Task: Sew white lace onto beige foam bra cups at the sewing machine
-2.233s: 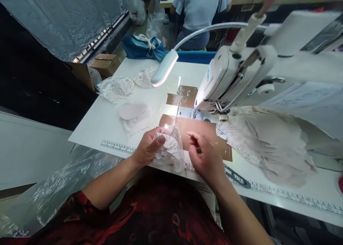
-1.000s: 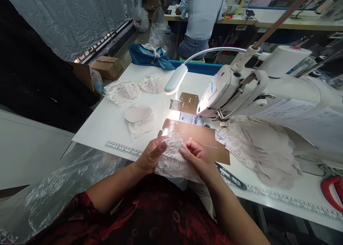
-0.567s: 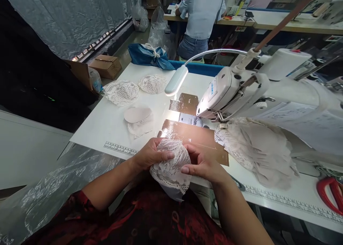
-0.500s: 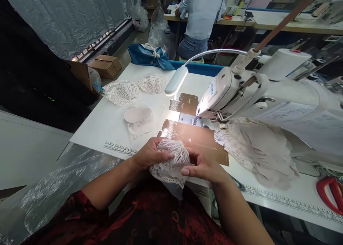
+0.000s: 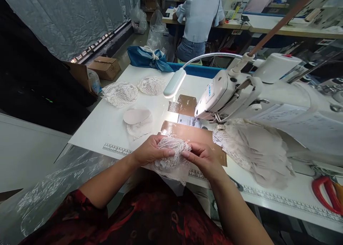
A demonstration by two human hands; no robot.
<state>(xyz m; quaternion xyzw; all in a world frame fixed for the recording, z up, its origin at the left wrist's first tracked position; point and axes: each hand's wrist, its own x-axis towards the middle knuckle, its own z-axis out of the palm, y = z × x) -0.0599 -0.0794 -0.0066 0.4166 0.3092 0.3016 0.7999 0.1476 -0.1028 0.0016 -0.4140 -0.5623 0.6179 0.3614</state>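
Note:
Between my two hands, at the table's front edge, is a white lace bra cup (image 5: 171, 159), its lower border hanging towards my lap. My left hand (image 5: 150, 151) grips its left side, thumb lying across the lace. At the right edge, my right hand (image 5: 202, 159) pinches the lace between thumb and fingers. Just beyond is the sewing machine (image 5: 219, 95), its needle area lit by a lamp (image 5: 175, 82). A pile of beige cup pieces with lace (image 5: 257, 152) lies right of the needle.
Two lace cups (image 5: 120, 94) lie at the table's far left, with a beige oval pad on lace (image 5: 138, 117) nearer. Red-handled scissors (image 5: 325, 195) rest at the right edge. A blue cloth bundle (image 5: 147, 57) sits at the back. Another person (image 5: 199, 20) sits beyond.
My right hand has moved up along the lace cup, its thumb now pressing the upper right edge. The cup has become more rounded and bunched. My left hand keeps its hold.

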